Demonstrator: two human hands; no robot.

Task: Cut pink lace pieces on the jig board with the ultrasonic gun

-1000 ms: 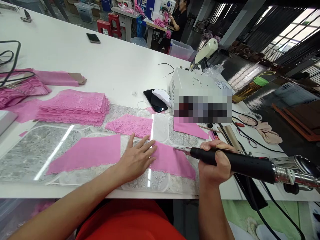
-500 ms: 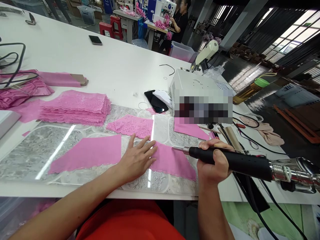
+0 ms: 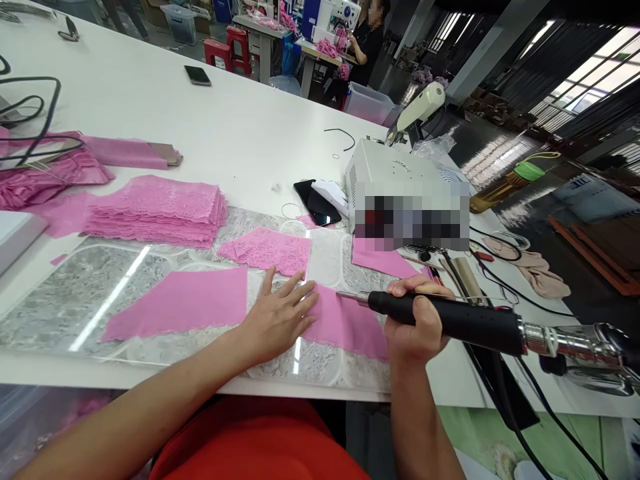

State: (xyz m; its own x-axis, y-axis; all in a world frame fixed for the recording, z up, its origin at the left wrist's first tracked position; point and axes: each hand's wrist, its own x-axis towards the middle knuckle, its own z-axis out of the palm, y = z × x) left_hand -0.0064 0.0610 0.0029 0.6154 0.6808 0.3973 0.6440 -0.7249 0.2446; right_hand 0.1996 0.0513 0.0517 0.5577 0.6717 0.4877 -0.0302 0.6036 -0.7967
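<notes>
My left hand [image 3: 283,317] lies flat with fingers spread, its fingertips on the left edge of a pink fabric piece [image 3: 353,327]. In my right hand [image 3: 417,330] is a handheld tool [image 3: 470,323] with a thick black grip, a slim metal tip and a metal rear end. Its tip points left, over or on that same piece, just right of my left fingers; contact cannot be made out. A second plain pink piece [image 3: 193,303] lies left of my left hand, and a pink lace piece [image 3: 275,250] lies just beyond the fingers.
A marbled mat [image 3: 50,310] lies under the pieces. Behind are a stack of pink lace pieces [image 3: 155,217], a phone [image 3: 317,203] and a grey box-shaped machine [image 3: 410,170]. Black cables [image 3: 505,393] run down at right. A co-worker [image 3: 367,50] sits across the room.
My right hand has brought the tool slightly left, so its tip is nearer my left fingers. The left hand stays in place on the fabric. The whole view has shifted a little.
</notes>
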